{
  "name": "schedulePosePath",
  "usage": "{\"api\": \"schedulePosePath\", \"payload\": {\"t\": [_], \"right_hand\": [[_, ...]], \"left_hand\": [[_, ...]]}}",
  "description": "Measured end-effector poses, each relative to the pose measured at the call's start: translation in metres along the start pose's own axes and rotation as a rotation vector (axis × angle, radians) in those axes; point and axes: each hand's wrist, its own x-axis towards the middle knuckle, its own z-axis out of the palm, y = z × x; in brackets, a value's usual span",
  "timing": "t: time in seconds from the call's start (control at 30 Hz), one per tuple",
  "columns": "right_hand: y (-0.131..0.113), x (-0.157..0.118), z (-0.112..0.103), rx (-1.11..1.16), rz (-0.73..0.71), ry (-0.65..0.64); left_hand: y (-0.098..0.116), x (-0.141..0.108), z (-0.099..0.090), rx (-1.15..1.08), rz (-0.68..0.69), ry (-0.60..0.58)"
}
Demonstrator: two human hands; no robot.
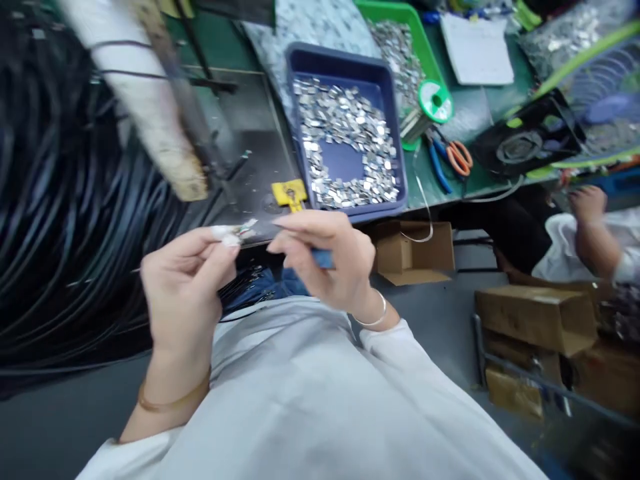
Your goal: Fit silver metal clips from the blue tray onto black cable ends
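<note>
My left hand [187, 270] is closed in a pinch, thumb against forefinger, with white wrapping at the fingertips. From the pinch sticks out a small wire end [247, 230] with thin coloured strands; its far part is hidden by the hand. Just to the right, my right hand [327, 257] has forefinger and thumb stretched toward the wire end, a little apart from it and from each other. Nothing clear shows between these fingertips. A patch of blue shows among the right fingers; I cannot tell what it is. Behind the hands lies a yellow tag-like piece [289, 193].
A dark blue tray [345, 60] of small metal pieces stands beyond my hands, beside a green tray [425, 40], solder spool [435, 101] and orange-and-blue-handled tools [459, 159]. Black cables [65, 233] hang left. Cardboard boxes [530, 317] and another person's hand [589, 203] are right.
</note>
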Motion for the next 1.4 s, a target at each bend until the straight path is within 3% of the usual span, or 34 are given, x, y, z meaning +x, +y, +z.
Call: {"api": "schedulePosePath", "payload": {"t": [0.07, 0.13, 0.37, 0.57, 0.9, 1.4], "right_hand": [[0.004, 0.007, 0.003, 0.136, -0.102, 0.166], [0.009, 0.012, 0.008, 0.161, -0.187, 0.239], [0.018, 0.019, 0.029, 0.089, -0.348, 0.213], [0.017, 0.024, 0.038, 0.107, -0.315, 0.229], [0.014, 0.03, 0.038, 0.165, -0.298, 0.234], [0.017, 0.028, 0.04, 0.112, -0.325, 0.253]], "left_hand": [[-0.002, 0.002, -0.004, 0.026, -0.023, -0.043], [-0.001, 0.002, -0.005, 0.051, 0.0, -0.073], [0.007, 0.008, 0.002, 0.043, 0.029, -0.11], [0.004, 0.012, 0.003, -0.01, 0.022, -0.106], [0.009, 0.016, -0.002, 0.145, 0.113, -0.06], [0.016, 0.018, 0.002, 0.11, 0.01, -0.052]]}}
